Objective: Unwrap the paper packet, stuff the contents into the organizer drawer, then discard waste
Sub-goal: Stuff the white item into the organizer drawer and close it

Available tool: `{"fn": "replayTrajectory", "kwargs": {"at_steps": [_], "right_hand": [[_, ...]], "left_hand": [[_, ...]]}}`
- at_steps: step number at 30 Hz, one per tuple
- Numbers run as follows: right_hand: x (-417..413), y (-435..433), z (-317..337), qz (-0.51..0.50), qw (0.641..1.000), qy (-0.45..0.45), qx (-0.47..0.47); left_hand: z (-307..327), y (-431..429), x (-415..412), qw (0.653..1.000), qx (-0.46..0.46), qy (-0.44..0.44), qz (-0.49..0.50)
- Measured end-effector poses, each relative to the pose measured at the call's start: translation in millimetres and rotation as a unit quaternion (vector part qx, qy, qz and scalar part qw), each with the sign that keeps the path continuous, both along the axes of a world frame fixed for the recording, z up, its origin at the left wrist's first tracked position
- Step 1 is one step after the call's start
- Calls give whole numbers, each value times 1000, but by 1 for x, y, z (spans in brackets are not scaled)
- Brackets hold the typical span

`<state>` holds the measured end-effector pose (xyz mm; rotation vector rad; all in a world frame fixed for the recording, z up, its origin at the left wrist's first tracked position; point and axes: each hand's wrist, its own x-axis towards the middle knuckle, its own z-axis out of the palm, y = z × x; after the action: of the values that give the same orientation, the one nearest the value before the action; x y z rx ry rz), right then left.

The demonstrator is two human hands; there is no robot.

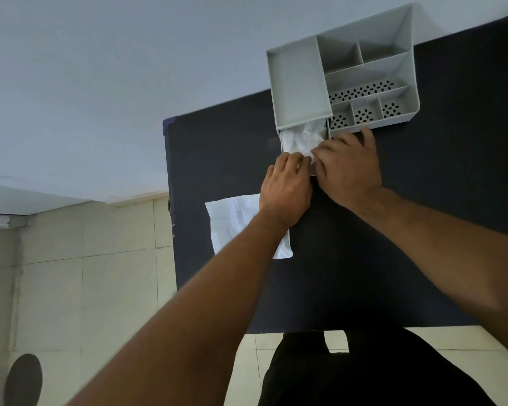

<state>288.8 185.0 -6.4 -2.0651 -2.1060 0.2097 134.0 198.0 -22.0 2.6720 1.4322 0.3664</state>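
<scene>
While both arms reach forward over the dark table, the hands meet at the front end of the pulled-out drawer of the grey organizer. Left hand lies palm down, fingers together and curled onto the drawer's near edge, touching the crumpled white contents that fill the drawer. Right hand sits just beside it, fingers bent and pressed down on the same white stuff at the drawer's front right corner; thumb stretches toward the organizer's perforated front compartments. Whether either hand actually pinches the material or only pushes on it is hard to tell, fingertips are hidden. Flattened white paper wrapper lies on the table near the left edge, partly under the left wrist. Organizer stands at the table's far side, against a pale wall. Tiled floor to the left.
</scene>
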Motion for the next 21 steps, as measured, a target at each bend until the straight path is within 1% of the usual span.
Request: {"fn": "replayTrajectory", "kwargs": {"at_steps": [2,5,7,12,19,21], "right_hand": [[-1,-6,0,10,1000,-7,1],[-3,-14,-1,18,1000,-12,-19],[-4,-17,-3,24,999,-17,-38],[-6,-21,-6,39,996,-41,-67],[-8,-13,-6,30,997,-33,-58],[-6,-8,-4,39,997,-38,-57]], "left_hand": [[-3,-3,0,1000,21,8,8],[-3,-7,-1,996,60,8,60],[-2,-7,-3,995,60,0,81],[1,-2,-7,1000,-1,-8,24],[5,9,-7,1000,-22,-7,-7],[6,13,-4,1000,-24,10,-3]]}}
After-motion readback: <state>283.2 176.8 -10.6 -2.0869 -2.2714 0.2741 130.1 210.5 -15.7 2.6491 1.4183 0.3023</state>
